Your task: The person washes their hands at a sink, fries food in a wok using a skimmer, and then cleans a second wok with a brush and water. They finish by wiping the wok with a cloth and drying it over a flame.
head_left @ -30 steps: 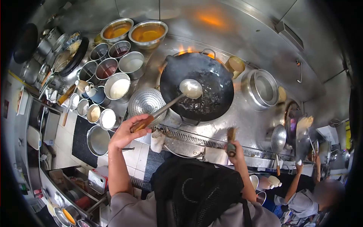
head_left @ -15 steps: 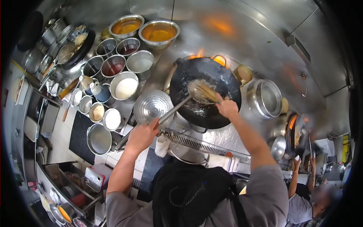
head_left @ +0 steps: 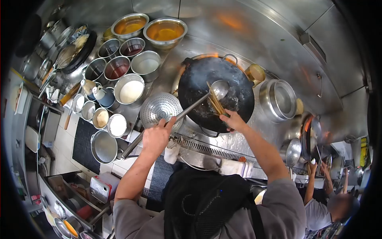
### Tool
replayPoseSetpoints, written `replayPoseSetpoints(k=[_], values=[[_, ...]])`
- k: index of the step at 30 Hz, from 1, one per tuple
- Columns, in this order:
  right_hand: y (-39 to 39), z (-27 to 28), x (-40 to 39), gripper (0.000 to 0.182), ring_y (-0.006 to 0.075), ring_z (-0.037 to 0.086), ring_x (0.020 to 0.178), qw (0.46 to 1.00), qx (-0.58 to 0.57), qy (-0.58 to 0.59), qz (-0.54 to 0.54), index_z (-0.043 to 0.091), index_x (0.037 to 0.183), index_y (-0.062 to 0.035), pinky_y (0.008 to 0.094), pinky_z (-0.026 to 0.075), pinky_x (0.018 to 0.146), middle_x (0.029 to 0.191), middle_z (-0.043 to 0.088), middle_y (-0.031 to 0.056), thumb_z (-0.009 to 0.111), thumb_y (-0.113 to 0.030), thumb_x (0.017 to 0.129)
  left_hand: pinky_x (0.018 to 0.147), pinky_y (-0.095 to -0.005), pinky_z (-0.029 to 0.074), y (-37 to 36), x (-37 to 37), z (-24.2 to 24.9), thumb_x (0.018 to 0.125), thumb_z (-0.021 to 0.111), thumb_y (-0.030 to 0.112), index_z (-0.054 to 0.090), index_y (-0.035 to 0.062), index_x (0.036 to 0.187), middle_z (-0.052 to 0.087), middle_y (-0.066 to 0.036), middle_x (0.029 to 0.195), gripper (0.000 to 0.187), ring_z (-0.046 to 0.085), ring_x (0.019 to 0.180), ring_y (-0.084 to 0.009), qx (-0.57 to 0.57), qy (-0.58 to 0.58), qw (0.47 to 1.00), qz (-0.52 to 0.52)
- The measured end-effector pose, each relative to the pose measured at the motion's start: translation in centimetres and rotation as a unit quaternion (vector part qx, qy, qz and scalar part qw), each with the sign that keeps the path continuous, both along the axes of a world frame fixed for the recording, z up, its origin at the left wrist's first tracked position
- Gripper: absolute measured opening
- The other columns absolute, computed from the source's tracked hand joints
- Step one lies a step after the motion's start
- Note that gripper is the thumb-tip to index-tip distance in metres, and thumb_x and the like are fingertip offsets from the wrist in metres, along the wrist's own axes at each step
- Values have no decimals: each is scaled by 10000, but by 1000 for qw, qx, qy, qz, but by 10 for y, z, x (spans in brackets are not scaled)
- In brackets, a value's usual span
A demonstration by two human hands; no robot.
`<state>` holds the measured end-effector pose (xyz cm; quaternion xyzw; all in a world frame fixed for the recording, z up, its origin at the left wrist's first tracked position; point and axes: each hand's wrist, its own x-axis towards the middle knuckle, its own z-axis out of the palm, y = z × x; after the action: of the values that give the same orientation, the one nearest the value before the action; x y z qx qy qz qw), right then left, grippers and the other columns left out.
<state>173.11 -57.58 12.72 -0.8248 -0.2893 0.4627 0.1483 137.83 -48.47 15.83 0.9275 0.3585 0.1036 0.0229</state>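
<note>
The left hand [head_left: 156, 137] is closed round a long-handled metal ladle [head_left: 219, 90], the right [head_left: 234, 120] round what looks like a bamboo brush [head_left: 216, 102], both over the round black wok [head_left: 207, 111].

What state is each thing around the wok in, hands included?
Wok: over the flame, steaming
Flame: lit
Ladle: bowl inside wok
Brush: bristles inside wok
Left hand: gripping ladle shaft
Right hand: gripping brush
Strainer: beside wok, empty
Orange-liquid bowls: uncovered
</note>
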Motion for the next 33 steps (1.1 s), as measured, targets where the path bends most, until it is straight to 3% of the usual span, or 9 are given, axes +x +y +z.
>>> replayPoseSetpoints(k=[2,4,8,13,21,25,30,31,33], values=[[-18,-50,42,666,426,675,1003,917,142,-285,242,435,1506,-211,485,544,907,1084,680,256,624,-476,925,566,-410,551,2,-4,7,917,636,201,597,181,1320,659,-82,854,405,699,704,-289,-82,-23,996,3],[-5,-15,60,653,424,679,975,872,22,-414,260,403,1514,-215,484,552,880,1126,654,254,604,-461,944,595,-435,550,-4,-12,-12,926,626,226,594,175,1319,674,-100,862,398,696,733,-316,-110,-28,994,-2],[-3,-14,58,601,467,643,988,855,167,-475,124,416,1487,-238,533,521,837,1136,636,257,606,-427,950,697,-503,536,-19,-11,-32,964,571,287,582,150,1317,708,-159,911,378,681,818,-390,-275,-120,954,29],[-5,-20,38,640,486,628,1075,869,112,-363,316,412,1507,-322,520,519,915,1228,623,290,644,-413,917,795,-517,530,-28,-16,-36,973,537,317,600,111,1229,712,-180,971,334,683,892,-404,-374,-124,918,45],[13,-36,39,617,454,675,877,799,282,-448,287,337,1539,-251,531,551,754,1089,623,251,568,-389,983,803,-525,528,-35,-14,-26,981,540,317,602,108,1209,718,-162,980,316,685,897,-402,-391,-140,907,66],[17,-38,47,632,457,668,911,797,79,-480,356,312,1554,-234,532,537,771,1062,626,266,549,-393,991,783,-525,531,-36,-12,-20,968,560,302,604,114,1186,712,-162,944,291,690,882,-398,-372,-113,919,56],[8,-74,66,623,458,660,933,852,148,-385,324,401,1519,-170,551,507,848,994,675,270,602,-329,950,702,-533,545,-44,6,-41,930,595,308,616,116,1172,703,-152,846,309,709,841,-376,-300,-63,950,64],[14,-41,29,588,302,648,531,952,72,-204,217,441,1498,-170,428,512,428,905,661,215,639,-299,960,702,-533,545,-45,5,-41,930,595,308,616,116,1172,703,-152,846,309,709,841,-376,-305,-72,946,88],[19,-38,37,600,267,597,455,980,63,-91,163,437,1502,-167,394,461,361,891,654,197,648,-301,956,708,-499,574,-46,5,-26,861,617,231,695,87,1060,722,-161,850,257,722,829,-373,-266,-52,960,73]])
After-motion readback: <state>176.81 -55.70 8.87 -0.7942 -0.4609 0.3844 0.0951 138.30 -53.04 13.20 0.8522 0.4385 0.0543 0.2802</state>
